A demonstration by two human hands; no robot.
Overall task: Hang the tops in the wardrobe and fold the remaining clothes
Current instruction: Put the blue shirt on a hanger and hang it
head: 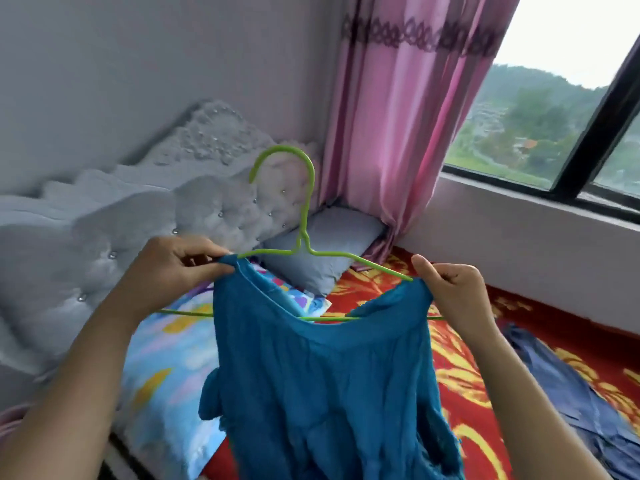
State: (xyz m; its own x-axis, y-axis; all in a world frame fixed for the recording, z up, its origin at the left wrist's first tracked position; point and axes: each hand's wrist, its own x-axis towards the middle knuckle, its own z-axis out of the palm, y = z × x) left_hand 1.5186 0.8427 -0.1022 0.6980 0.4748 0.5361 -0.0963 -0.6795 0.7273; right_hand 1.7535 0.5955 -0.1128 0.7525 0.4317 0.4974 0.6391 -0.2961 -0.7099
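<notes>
Okay, status. The blue top point(318, 393) hung in the air over the bed point(460, 375), partly threaded on the green hanger point(304, 216), hook pointing up. The left hand point(173, 268) pinched the top's left shoulder edge between thumb and curled fingers, high on the hanger's left arm. The right hand point(453, 289) pinched the right shoulder edge the same way, near the end of the right arm. Neither hand was spread.

The hanger's lower bar showed across the neck opening and poked out past the fabric on the left. My read: the left shoulder was not yet seated over that end.

Handling, judged from looks:
- The top looked thin, crinkled and limp, so probably light. It had no stiffness and would only take shape from the hanger.
- The wide neckline and smooth thin hanger looked like a slip risk, with one shoulder sliding off if tilted.
- Best hold while dressing it: the shoulder edges, as here. Pulling mid-fabric would likely just stretch it.
- Once seated, carry by the hook or neck and keep the hanger level.

A dark blue garment point(571, 386) lay flat on the bed to the right, probably one to fold. A grey pillow point(322, 251) sat behind the hanger by the pink curtain point(398, 116). The wardrobe was not in view.
</notes>
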